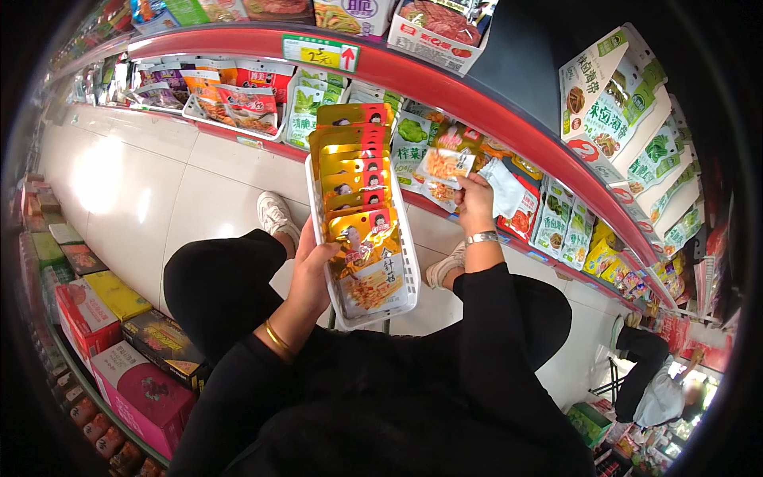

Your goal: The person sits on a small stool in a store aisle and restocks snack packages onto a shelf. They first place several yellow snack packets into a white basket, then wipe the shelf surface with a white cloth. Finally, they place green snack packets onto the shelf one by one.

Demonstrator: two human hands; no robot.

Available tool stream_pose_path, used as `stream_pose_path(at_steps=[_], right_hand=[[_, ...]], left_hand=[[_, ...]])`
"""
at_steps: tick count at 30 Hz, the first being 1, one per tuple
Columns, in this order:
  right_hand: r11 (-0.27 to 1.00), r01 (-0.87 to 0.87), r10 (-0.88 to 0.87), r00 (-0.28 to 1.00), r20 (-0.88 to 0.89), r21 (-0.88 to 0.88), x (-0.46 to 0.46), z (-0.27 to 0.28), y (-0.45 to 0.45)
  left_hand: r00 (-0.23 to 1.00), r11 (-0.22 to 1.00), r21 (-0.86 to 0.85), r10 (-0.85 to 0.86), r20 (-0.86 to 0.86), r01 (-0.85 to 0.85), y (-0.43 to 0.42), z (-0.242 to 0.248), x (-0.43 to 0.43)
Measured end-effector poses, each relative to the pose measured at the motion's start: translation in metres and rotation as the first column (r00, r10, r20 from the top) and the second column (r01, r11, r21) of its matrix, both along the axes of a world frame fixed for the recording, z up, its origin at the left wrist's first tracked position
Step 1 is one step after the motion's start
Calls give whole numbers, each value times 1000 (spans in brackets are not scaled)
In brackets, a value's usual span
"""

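Observation:
My left hand [310, 268] grips the left side of a narrow white plastic basket [411, 292], its thumb over the front packet. Golden snack pouches [363, 262] stand in a row inside, overlapping one behind another; a picture of shredded food is on the foremost. At the lower shelf, my right hand [477, 200] pinches the edge of a similar gold-and-white pouch [448, 162] between thumb and fingers. More pouches lie behind and below it, partly hidden. Beside that hand is a white cloth-like item [503, 186], next to a red food pouch [520, 216].
A red shelf edge [417, 77] with a price tag [320, 55] curves above the lower row. Green-and-white pouches [411, 137] line that row. Stacked cartons [143, 387] stand at my left. Beyond, at lower right, a person [650, 381] sits.

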State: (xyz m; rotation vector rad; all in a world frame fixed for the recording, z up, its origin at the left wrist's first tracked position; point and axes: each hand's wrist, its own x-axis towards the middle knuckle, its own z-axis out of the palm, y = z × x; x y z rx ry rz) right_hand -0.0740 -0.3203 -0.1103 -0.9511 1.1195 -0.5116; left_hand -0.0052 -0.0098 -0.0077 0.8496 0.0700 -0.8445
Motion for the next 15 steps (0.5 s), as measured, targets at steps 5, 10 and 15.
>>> stream_pose_path(at_steps=[5,10,15], right_hand=[[979,-164,122,943,308,116,-15,61,24],[910,-405,352,870,345,91,-49,109,79],[710,-695,704,700,120,-115,-76,136,134]], left_hand=[[1000,999,-17,27,-6,-27,3,1,-2],[999,997,-62,34,-14,-35,6,-3,1],[997,996,-53,70,12,-70,10,-7,-2]])
